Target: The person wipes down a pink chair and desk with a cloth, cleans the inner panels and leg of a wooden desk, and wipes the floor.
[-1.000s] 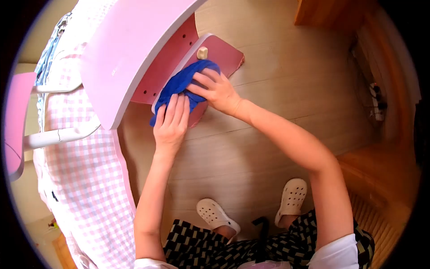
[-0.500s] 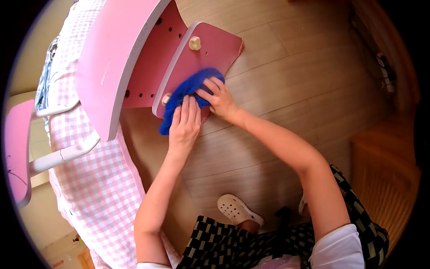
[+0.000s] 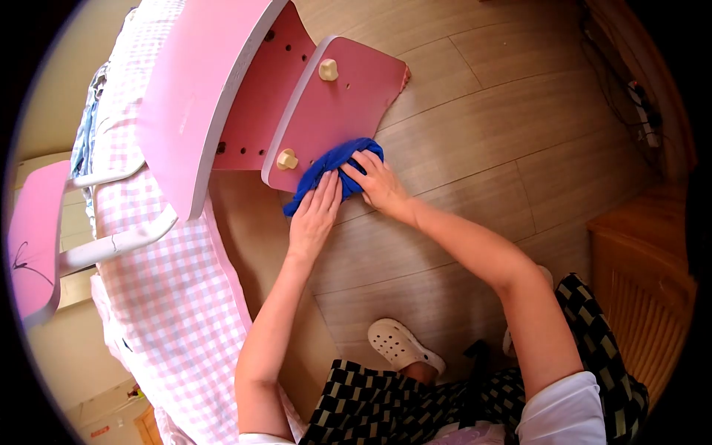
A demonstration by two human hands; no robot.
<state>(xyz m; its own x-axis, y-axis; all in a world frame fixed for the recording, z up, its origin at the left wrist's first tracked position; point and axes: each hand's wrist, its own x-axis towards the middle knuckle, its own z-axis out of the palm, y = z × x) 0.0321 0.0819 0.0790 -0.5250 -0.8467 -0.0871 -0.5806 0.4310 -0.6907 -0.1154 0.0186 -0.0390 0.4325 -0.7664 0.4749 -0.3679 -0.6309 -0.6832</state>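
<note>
A blue cloth (image 3: 337, 159) lies bunched against the lower edge of a pink chair's footboard (image 3: 341, 111). My left hand (image 3: 317, 211) presses on the cloth's left part, fingers straight and side by side. On its right part rests my right hand (image 3: 378, 182), with its fingers bent over the fabric. Two cream knobs sit on the footboard, the upper one (image 3: 328, 70) uncovered and the lower one (image 3: 287, 159) just left of the cloth. The large pink seat panel (image 3: 189, 96) stands to the left. What lies beneath the cloth is hidden.
A bed with a pink checked cover (image 3: 170, 289) runs down the left side, beside the chair's pink backrest (image 3: 37, 237) on white tubes. A power strip (image 3: 644, 115) with cables is at the right. Below it is a wooden cabinet (image 3: 638, 252). A cream clog (image 3: 400, 345) is on the floor.
Both hands and the cloth have slid down and right along the footboard, uncovering the lower knob and more of the pink surface. The view has shifted too.
</note>
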